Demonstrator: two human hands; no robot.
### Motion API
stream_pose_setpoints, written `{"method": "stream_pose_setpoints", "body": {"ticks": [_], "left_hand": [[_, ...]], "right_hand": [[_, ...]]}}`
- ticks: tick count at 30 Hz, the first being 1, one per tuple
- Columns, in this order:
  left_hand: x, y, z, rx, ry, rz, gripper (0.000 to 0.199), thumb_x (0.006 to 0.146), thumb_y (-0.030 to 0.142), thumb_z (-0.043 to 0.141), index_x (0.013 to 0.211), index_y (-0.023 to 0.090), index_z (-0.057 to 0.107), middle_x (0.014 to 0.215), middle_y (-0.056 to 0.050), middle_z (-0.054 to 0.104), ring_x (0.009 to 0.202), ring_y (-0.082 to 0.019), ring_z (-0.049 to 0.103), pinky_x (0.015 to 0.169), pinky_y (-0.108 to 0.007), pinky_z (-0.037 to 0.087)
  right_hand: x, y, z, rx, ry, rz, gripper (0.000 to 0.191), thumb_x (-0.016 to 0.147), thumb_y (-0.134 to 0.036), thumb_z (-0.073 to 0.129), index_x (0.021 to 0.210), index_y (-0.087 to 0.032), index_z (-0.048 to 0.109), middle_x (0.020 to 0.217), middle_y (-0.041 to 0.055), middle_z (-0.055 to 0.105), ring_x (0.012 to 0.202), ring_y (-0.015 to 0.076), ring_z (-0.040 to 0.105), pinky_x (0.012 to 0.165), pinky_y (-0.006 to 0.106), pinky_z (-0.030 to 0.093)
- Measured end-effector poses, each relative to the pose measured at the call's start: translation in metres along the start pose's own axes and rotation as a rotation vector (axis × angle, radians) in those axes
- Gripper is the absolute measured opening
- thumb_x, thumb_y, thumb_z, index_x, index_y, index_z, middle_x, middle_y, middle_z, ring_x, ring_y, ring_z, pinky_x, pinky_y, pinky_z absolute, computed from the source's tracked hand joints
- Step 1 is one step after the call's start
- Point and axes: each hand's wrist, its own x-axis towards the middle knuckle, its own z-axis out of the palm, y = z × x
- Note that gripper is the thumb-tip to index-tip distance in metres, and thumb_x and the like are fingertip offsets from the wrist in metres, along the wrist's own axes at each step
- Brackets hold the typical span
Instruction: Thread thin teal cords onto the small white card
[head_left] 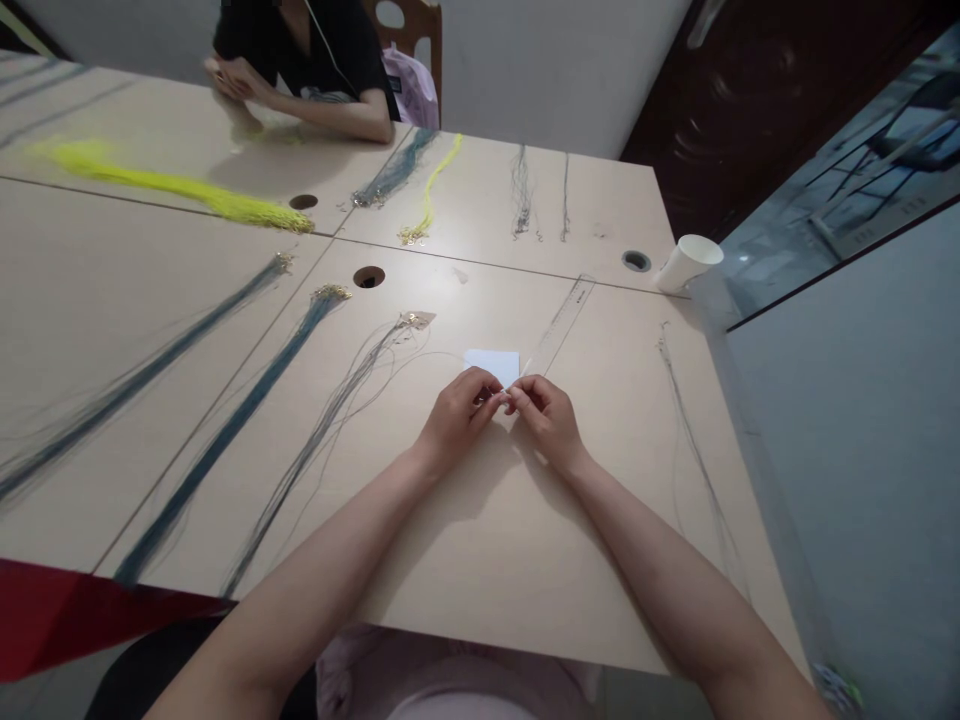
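Note:
My left hand and my right hand meet above the table, fingertips pinched closely together. Between them is something tiny, mostly hidden by the fingers. A thin fishing line curves from the nearby bundle towards my left hand. Just beyond the fingers lies a small white paper. Close to my right hand, a clear ruler slants away across the table. To the left of my hands lies a loose bundle of grey lines, with small gold hooks at its far end.
Blue-grey line bundles and a bright yellow bundle lie leftward on the table. More lines lie at right. A white cup stands at the far-right edge. Opposite sits a person, hands together.

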Motion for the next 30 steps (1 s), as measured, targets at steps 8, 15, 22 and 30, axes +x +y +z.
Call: {"method": "stream_pose_setpoints", "body": {"ticks": [8, 15, 22, 30], "left_hand": [[-0.0006, 0.0020, 0.0018, -0.085, 0.016, -0.106, 0.010, 0.080, 0.027, 0.056, 0.080, 0.016, 0.056, 0.071, 0.000, 0.057, 0.058, -0.008, 0.050, 0.053, -0.020, 0.039], [-0.0011, 0.0046, 0.0008, -0.152, -0.031, -0.149, 0.016, 0.084, 0.027, 0.048, 0.079, 0.015, 0.058, 0.069, -0.001, 0.058, 0.059, -0.009, 0.051, 0.054, -0.020, 0.039], [-0.0005, 0.0088, 0.0008, -0.226, -0.050, -0.223, 0.020, 0.085, 0.027, 0.046, 0.077, 0.014, 0.059, 0.066, -0.001, 0.059, 0.060, -0.009, 0.054, 0.057, -0.021, 0.041], [-0.0011, 0.0082, 0.0023, -0.245, -0.051, -0.279, 0.022, 0.084, 0.031, 0.049, 0.074, 0.014, 0.058, 0.063, 0.000, 0.059, 0.057, -0.009, 0.054, 0.055, -0.021, 0.041]], "right_hand": [[0.0005, -0.0036, -0.0010, 0.036, 0.018, 0.019, 0.016, 0.082, -0.032, 0.050, 0.075, -0.019, 0.055, 0.066, 0.0000, 0.057, 0.063, 0.0138, 0.057, 0.062, 0.027, 0.045], [0.0011, -0.0026, -0.0012, 0.043, 0.026, 0.030, 0.015, 0.082, -0.032, 0.051, 0.076, -0.019, 0.055, 0.066, 0.0002, 0.057, 0.063, 0.0138, 0.057, 0.062, 0.027, 0.045], [0.0008, -0.0016, -0.0010, 0.049, 0.022, 0.024, 0.014, 0.082, -0.031, 0.051, 0.076, -0.019, 0.055, 0.067, 0.0007, 0.058, 0.064, 0.0136, 0.057, 0.061, 0.027, 0.045], [0.0005, 0.0016, 0.0001, 0.046, 0.018, 0.015, 0.014, 0.081, -0.031, 0.053, 0.076, -0.018, 0.056, 0.068, 0.0006, 0.059, 0.063, 0.0134, 0.058, 0.060, 0.026, 0.045]]}}
